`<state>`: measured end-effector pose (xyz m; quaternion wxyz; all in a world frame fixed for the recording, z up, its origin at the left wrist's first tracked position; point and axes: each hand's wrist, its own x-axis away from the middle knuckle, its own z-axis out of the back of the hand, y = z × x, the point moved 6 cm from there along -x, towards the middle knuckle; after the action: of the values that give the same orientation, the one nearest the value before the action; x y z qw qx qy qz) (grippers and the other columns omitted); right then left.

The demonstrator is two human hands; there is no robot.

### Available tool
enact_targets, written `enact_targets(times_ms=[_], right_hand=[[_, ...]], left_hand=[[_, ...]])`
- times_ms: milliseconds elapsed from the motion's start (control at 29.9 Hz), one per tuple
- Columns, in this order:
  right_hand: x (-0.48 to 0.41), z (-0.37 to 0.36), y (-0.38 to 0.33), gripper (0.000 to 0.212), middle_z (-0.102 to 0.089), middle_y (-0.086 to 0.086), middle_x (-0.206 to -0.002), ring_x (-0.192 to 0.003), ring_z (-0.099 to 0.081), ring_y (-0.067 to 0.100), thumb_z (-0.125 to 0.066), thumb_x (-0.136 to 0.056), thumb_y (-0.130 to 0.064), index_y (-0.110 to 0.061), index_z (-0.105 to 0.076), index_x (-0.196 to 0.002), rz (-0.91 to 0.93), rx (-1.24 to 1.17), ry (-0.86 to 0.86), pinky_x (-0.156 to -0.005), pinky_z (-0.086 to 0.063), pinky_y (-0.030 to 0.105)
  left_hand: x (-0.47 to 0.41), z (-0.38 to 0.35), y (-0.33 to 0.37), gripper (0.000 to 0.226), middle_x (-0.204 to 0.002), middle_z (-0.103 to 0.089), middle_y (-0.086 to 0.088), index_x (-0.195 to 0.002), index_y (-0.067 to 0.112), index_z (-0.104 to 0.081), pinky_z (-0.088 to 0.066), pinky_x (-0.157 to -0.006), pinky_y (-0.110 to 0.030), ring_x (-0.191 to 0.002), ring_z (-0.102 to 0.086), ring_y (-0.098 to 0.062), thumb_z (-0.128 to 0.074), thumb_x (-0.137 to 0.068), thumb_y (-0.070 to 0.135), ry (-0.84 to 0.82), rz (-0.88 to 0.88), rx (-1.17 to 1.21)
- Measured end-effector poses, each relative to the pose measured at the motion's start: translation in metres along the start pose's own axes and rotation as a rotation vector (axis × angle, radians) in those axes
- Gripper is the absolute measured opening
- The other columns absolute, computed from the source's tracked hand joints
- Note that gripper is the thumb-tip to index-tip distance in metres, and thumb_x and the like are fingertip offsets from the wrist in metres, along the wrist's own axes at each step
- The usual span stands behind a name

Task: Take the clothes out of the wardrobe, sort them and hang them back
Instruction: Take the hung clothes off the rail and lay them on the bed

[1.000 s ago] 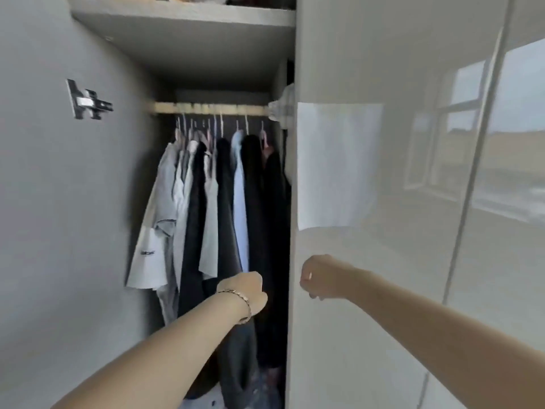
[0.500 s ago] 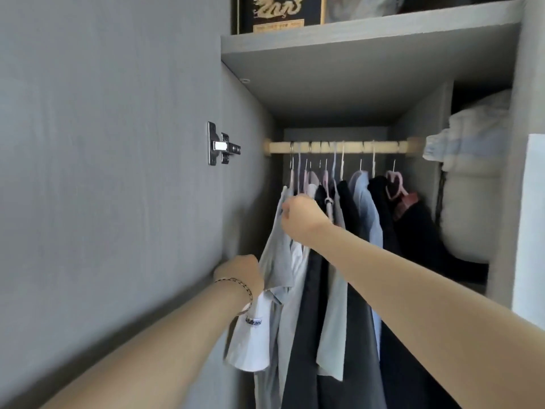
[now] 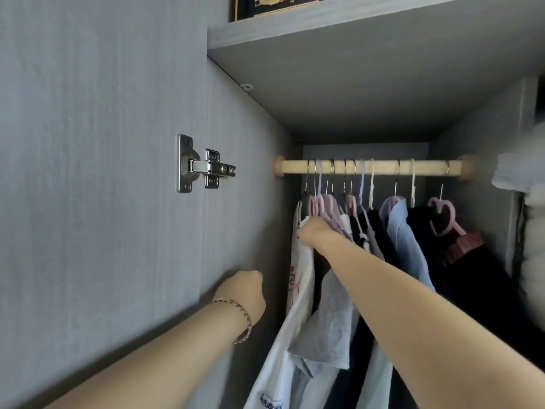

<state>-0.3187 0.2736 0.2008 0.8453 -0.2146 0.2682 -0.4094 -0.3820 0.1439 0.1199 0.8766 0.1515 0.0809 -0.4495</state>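
Note:
Several garments hang on a wooden rail (image 3: 380, 167) inside the open wardrobe. At the left end hangs a white printed shirt (image 3: 299, 278), then a grey shirt (image 3: 330, 320), dark clothes, a light blue shirt (image 3: 408, 240) and black clothes (image 3: 477, 278) with a bare pink hanger (image 3: 442, 216). My right hand (image 3: 314, 233) reaches up among the leftmost pink hangers (image 3: 323, 206) and grips the shoulder of the clothes there. My left hand (image 3: 244, 296), fingers curled and holding nothing, hovers by the wardrobe's left wall below.
The open door (image 3: 88, 172) with a metal hinge (image 3: 203, 168) fills the left. A shelf (image 3: 354, 31) runs above the rail with a dark box (image 3: 280, 4) on it. A pale bundle (image 3: 528, 172) sits at the right edge.
My view has moved closer to the rail. My right hand has risen from the shirt fronts to the hangers at the left end. My left hand has stayed low near the left wall.

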Motion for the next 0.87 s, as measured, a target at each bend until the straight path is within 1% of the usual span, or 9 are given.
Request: enact_targets(times_ms=[67,134,402,502,603,670,737,837,871], right_hand=[[-0.009,0.005,0.009,0.036,-0.051,0.019,-0.134,-0.125,-0.047,0.031,-0.041,-0.097,-0.011,0.002,-0.049,-0.129,0.006,-0.053,0.089,-0.093,-0.041,0.03],[-0.009,0.006,0.008,0.039,-0.05,0.02,-0.135,-0.126,-0.046,0.032,-0.042,-0.098,-0.014,0.003,-0.044,-0.133,0.053,-0.125,0.14,-0.099,-0.037,0.03],[0.012,0.025,0.002,0.039,-0.054,0.017,-0.131,-0.122,-0.05,0.029,-0.048,-0.096,-0.014,0.003,-0.046,-0.131,0.056,-0.417,0.218,-0.094,-0.039,0.028],[0.024,0.039,-0.011,0.031,-0.058,0.016,-0.112,-0.106,-0.054,0.028,-0.05,-0.095,-0.015,0.001,-0.055,-0.121,0.089,-0.375,0.22,-0.076,-0.038,0.025],[0.045,0.045,-0.027,0.021,-0.057,0.014,-0.1,-0.097,-0.053,0.026,-0.05,-0.095,-0.013,-0.002,-0.058,-0.11,0.115,-0.398,0.231,-0.075,-0.038,0.025],[0.069,0.042,-0.031,0.027,-0.06,0.014,-0.109,-0.108,-0.054,0.029,-0.048,-0.095,-0.012,-0.002,-0.054,-0.119,0.101,-0.384,0.244,-0.082,-0.043,0.028],[0.098,0.037,-0.027,0.023,-0.058,0.007,-0.093,-0.097,-0.052,0.025,-0.046,-0.096,-0.011,-0.004,-0.052,-0.117,0.101,-0.341,0.228,-0.068,-0.043,0.023],[0.144,0.04,-0.009,0.037,-0.056,0.008,-0.099,-0.083,-0.048,0.018,-0.044,-0.096,-0.008,-0.007,-0.045,-0.133,0.045,-0.323,0.192,-0.054,-0.035,0.02],[0.161,0.044,0.0,0.036,-0.054,0.005,-0.091,-0.075,-0.047,0.016,-0.043,-0.096,-0.006,-0.008,-0.047,-0.131,0.019,-0.319,0.188,-0.052,-0.033,0.018]], left_hand=[[-0.003,-0.001,-0.003,0.031,-0.113,-0.063,-0.01,-0.109,0.009,-0.059,-0.05,-0.086,-0.03,-0.103,-0.061,-0.026,-0.041,-0.087,-0.001,-0.005,0.019,-0.016],[-0.002,-0.001,-0.004,0.031,-0.113,-0.063,-0.008,-0.11,0.011,-0.059,-0.051,-0.089,-0.031,-0.103,-0.061,-0.025,-0.042,-0.086,-0.001,-0.01,0.03,-0.023],[0.013,0.012,-0.003,0.032,-0.115,-0.062,-0.008,-0.113,0.011,-0.059,-0.05,-0.091,-0.034,-0.104,-0.061,-0.025,-0.042,-0.087,0.002,0.019,0.04,-0.042],[0.024,0.017,0.0,0.032,-0.115,-0.062,-0.009,-0.112,0.011,-0.058,-0.05,-0.09,-0.034,-0.104,-0.061,-0.027,-0.041,-0.087,0.001,0.025,-0.008,-0.051],[0.038,0.028,0.001,0.03,-0.114,-0.061,-0.009,-0.111,0.01,-0.058,-0.05,-0.087,-0.033,-0.103,-0.06,-0.027,-0.039,-0.088,0.002,0.046,-0.048,-0.046],[0.047,0.034,0.001,0.03,-0.114,-0.061,-0.011,-0.111,0.009,-0.057,-0.049,-0.085,-0.032,-0.102,-0.06,-0.028,-0.038,-0.089,0.001,0.043,-0.084,-0.047],[0.058,0.039,0.002,0.029,-0.114,-0.061,-0.012,-0.111,0.007,-0.057,-0.049,-0.084,-0.032,-0.102,-0.06,-0.028,-0.038,-0.09,0.001,0.04,-0.108,-0.033],[0.076,0.037,0.006,0.026,-0.112,-0.06,-0.014,-0.109,0.004,-0.056,-0.049,-0.084,-0.033,-0.101,-0.06,-0.029,-0.038,-0.09,0.001,-0.01,-0.149,0.002],[0.084,0.034,0.008,0.026,-0.112,-0.06,-0.013,-0.109,0.004,-0.056,-0.049,-0.084,-0.034,-0.101,-0.06,-0.029,-0.038,-0.09,0.001,-0.029,-0.165,0.006]])
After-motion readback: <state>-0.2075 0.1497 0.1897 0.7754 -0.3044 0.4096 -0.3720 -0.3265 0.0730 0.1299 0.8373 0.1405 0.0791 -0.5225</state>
